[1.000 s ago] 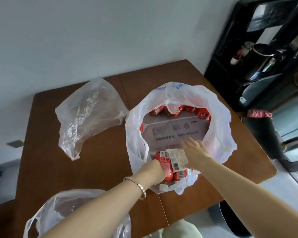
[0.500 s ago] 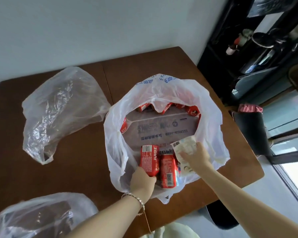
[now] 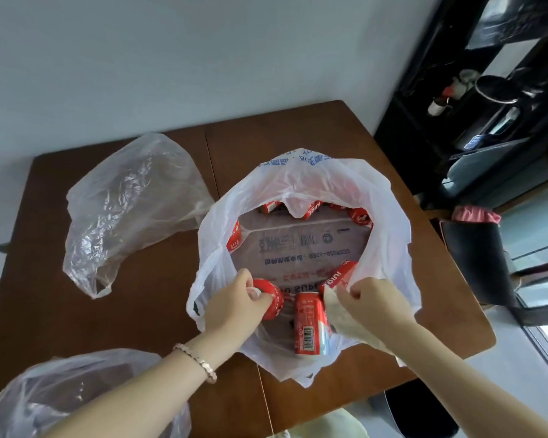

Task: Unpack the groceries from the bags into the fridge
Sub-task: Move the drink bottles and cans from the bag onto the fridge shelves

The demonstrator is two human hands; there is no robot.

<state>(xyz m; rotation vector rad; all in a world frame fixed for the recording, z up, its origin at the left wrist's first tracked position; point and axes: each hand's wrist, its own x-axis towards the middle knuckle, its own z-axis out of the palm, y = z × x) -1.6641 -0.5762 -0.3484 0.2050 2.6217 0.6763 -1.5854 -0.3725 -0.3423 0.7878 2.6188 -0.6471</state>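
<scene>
The left hand (image 3: 234, 306) is curled over the end of a red can (image 3: 268, 297) at the near side of the white bag (image 3: 298, 172). The grip covers only the can's end, so I judge it could slip out on the lift. The right hand (image 3: 374, 303) pinches a crumpled whitish slip (image 3: 339, 311) at the bag's near-right rim, which leaves no free hand to steady anything.

Between the hands a second can (image 3: 309, 324) lies on its side inside the bag, and a third can (image 3: 339, 276) leans just behind it. Pulling the held can may set them rolling. The thin bag sits toward the near edge of the table (image 3: 329, 128), so a tug could drag it over. No fridge is in view.
</scene>
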